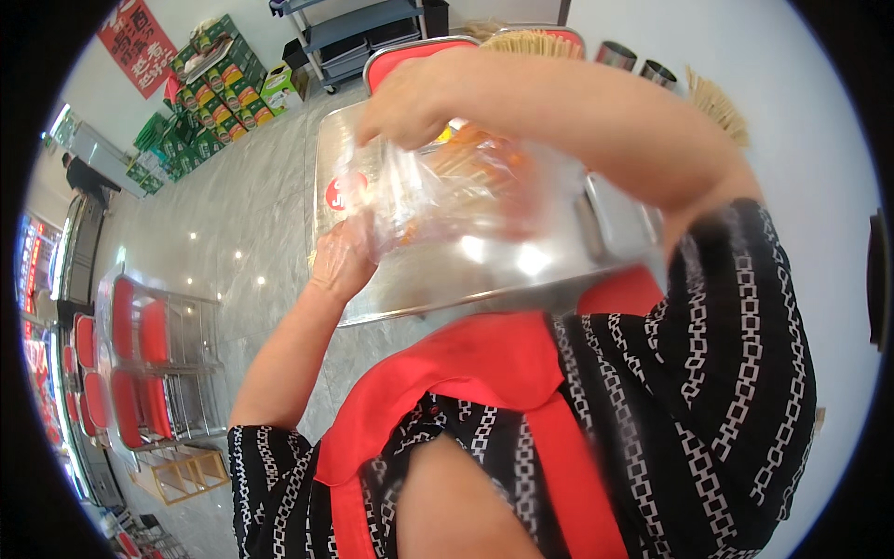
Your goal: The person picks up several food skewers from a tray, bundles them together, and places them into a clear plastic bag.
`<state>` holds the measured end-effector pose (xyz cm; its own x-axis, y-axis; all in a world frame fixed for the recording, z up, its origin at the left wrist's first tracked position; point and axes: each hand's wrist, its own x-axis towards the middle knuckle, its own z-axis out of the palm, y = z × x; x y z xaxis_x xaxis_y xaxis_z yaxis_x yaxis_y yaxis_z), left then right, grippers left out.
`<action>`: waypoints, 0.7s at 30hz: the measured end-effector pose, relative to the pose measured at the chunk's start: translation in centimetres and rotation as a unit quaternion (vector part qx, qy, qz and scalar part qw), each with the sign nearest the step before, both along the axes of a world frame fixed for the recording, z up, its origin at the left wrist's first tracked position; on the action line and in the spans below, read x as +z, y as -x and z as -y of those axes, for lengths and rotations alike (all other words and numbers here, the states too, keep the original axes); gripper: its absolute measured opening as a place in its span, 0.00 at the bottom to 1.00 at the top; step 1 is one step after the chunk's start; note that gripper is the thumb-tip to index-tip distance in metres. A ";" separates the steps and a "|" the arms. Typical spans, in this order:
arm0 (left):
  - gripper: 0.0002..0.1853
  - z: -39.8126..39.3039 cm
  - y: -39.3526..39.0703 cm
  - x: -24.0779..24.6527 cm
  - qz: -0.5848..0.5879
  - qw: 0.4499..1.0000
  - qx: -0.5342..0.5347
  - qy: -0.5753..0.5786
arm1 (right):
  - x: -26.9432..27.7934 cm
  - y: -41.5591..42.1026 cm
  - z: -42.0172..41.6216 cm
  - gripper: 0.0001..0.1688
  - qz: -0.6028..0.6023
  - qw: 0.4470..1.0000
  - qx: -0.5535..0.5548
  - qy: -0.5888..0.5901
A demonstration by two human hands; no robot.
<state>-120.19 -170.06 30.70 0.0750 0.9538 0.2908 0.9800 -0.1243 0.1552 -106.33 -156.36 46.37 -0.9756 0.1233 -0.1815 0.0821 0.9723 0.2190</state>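
A clear plastic bag (412, 185) lies over the shiny metal table (419, 290), blurred by motion. Inside it show thin wooden skewers (457, 164) with orange-red food (513, 168) at their far ends. My left hand (346, 255) grips the bag's lower left edge. Above, my right hand (408, 105) reaches across with its fingers bent down at the bag's upper edge; its fingertips are partly hidden, so its hold is unclear. A red round mark (346, 191) with writing sits on the tabletop between my hands.
A metal tray (621, 216) rests at the table's right side. Skewer bundles (534, 44) and steel cups (614, 56) stand beyond my right arm. Red chairs (621, 290) adjoin the table. Further off are a trolley (363, 28), stacked drink cartons (223, 98) and a person (91, 178).
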 end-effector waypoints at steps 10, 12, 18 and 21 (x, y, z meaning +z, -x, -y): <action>0.28 4.1 0.5 3.4 0.405 0.872 -0.211 0.174 | -5.9 -6.7 -7.6 0.20 0.052 0.820 -0.062 0.566; 0.27 4.5 -0.9 5.4 0.494 0.819 -0.164 0.241 | -7.3 -9.2 -4.5 0.19 -0.085 0.813 -0.068 0.571; 0.18 3.7 0.1 3.7 0.771 0.553 -0.111 0.296 | -16.9 -7.4 2.4 0.16 -0.391 0.620 -0.059 0.677; 0.10 3.4 1.1 1.4 0.843 0.439 -0.090 0.297 | -21.0 -5.8 4.0 0.10 -0.435 0.433 -0.037 0.788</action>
